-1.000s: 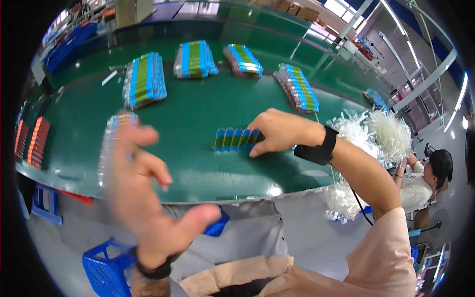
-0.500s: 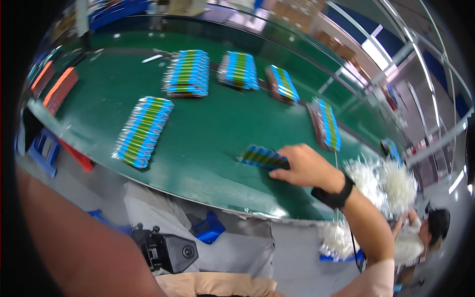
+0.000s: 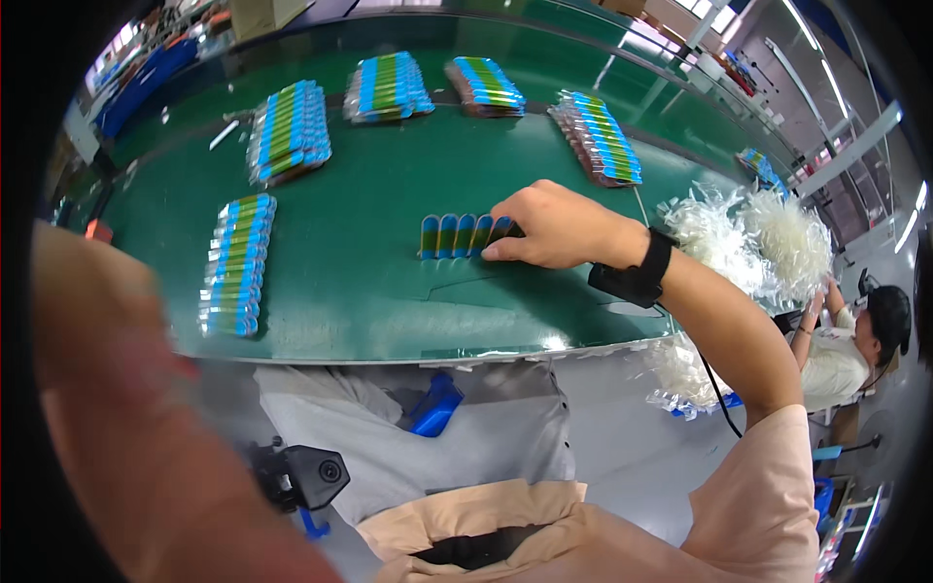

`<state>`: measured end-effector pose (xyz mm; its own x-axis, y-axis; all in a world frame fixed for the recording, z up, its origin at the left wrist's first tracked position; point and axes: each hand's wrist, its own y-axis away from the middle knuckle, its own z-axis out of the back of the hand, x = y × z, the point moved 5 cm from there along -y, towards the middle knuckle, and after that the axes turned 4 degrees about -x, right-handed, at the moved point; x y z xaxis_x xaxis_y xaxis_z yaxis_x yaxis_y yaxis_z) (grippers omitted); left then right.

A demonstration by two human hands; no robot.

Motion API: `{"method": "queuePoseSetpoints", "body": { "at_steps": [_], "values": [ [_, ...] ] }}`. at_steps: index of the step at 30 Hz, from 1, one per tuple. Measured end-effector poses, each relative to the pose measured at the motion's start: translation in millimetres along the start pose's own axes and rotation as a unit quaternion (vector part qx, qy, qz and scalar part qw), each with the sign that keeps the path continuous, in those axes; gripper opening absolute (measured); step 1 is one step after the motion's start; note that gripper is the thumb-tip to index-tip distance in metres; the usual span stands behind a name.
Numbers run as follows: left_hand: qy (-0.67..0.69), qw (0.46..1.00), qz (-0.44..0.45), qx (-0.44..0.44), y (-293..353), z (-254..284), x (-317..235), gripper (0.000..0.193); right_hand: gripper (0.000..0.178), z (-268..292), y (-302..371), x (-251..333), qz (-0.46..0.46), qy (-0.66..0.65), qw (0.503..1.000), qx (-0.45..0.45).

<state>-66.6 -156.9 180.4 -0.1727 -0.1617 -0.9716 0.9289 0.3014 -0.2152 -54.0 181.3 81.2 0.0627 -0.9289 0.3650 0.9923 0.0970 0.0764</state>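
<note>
A short row of joined, round-ended blue-and-green packets (image 3: 455, 237) rests on the green worktop (image 3: 360, 214) in front of me. My right hand (image 3: 549, 225), with a black band on its wrist, is closed on the row's right end, thumb below and fingers above. My left hand (image 3: 92, 282) is a large blur at the left edge, raised close to the camera; its fingers cannot be made out. The thing nearest it is a long stack of the same packets (image 3: 237, 262) at the left of the worktop.
More packet stacks (image 3: 290, 131) form an arc along the far side, the rightmost stack (image 3: 598, 138) beyond my right hand. Clear plastic wrappers (image 3: 719, 233) are heaped at the right end, with a co-worker (image 3: 846, 350) beside them. A blue stool (image 3: 437, 406) stands below the front edge.
The whole view has shifted, so the stacks sit farther left. The row in my right hand now lies straighter and sharper. My left hand has come into view, covering most of the orange items.
</note>
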Motion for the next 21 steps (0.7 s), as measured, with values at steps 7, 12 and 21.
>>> {"method": "queuePoseSetpoints", "body": {
  "at_steps": [7, 12, 21],
  "values": [
    [-0.037, 0.909, -0.232, 0.343, 23, -157, 107, 0.073, 0.039, -5, -9, -13, -0.021, -0.003, 0.999, 0.041],
    [-0.073, 0.885, -0.146, 0.436, 24, -185, 143, 0.016, 0.041, -1, -11, -10, -0.033, -0.044, 0.995, 0.083],
    [-0.056, 0.887, -0.125, 0.44, 22, -191, 151, 0.025, 0.054, -1, -18, -36, -0.058, -0.097, 0.986, 0.122]
  ]
}}
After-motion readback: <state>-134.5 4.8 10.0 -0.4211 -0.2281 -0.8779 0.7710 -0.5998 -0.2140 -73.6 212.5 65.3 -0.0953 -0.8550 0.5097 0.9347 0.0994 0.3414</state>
